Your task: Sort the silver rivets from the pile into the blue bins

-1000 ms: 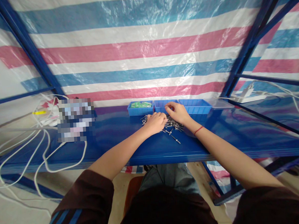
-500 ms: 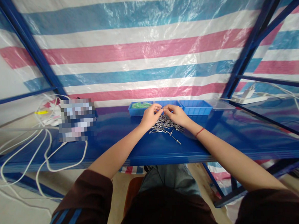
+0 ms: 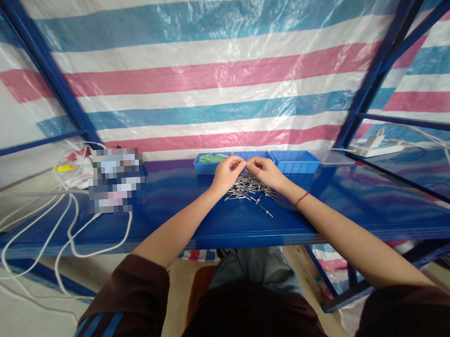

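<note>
Fingertips of my left hand [image 3: 226, 175] and my right hand [image 3: 265, 172] meet in a pinch over the middle of the blue table [image 3: 174, 207]. Whatever sits between them is too small and hidden to make out. Right beneath both hands lies a heap of silvery pop rivets [image 3: 249, 183], thin pins with thicker heads. One loose rivet [image 3: 266, 211] has slid out toward the front edge. Behind my hands stands a row of blue plastic bins; the left bin [image 3: 202, 168] holds green material, the middle bin [image 3: 252, 155] is partly covered by my fingers.
The right blue bin [image 3: 296, 163] stands beside a clear plastic sheet or lid [image 3: 334, 156]. White cables [image 3: 75, 238] trail over the table's left end near a blurred-out object [image 3: 115, 180]. A white power strip [image 3: 379, 146] lies at the right. Blue frame posts [image 3: 47, 77] flank a striped tarp [image 3: 212, 78].
My fingertips have drawn slightly closer together, and the small shiny bit earlier visible between them is now hidden. The heap and bins look the same.
</note>
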{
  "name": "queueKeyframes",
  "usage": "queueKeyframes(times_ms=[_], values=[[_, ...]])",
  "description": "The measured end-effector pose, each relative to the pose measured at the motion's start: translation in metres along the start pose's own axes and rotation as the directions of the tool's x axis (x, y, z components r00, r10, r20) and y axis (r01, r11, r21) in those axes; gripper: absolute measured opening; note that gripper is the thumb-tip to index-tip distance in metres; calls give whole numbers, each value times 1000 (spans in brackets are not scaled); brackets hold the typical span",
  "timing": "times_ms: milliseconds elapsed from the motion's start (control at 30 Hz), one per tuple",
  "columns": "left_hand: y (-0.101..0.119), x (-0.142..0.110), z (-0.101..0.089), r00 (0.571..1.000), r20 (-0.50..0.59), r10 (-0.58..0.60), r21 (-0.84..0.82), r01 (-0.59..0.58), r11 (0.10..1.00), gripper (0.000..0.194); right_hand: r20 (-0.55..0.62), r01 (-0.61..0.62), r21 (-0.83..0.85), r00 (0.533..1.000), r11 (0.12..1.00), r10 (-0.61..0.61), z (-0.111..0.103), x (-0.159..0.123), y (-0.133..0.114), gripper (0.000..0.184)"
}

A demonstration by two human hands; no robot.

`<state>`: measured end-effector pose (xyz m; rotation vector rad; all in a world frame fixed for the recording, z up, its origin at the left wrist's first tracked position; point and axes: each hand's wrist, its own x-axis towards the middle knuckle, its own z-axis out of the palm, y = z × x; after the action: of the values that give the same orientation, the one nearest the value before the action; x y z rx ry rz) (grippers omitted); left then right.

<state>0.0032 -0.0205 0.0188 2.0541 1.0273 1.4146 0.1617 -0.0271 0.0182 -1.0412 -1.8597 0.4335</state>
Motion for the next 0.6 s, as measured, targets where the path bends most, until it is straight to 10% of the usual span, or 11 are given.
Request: queueKeyframes(times_ms=[233,600], values=[[-6,3,2,1000,11,9,0,-9,1000,9,-122,42,65,992,997,-34,-1,1,0,29],[-3,1,-4,999,-4,49,169,-48,985,28,-199,112,-364,960,925,-195,-12,27,-3,21]])
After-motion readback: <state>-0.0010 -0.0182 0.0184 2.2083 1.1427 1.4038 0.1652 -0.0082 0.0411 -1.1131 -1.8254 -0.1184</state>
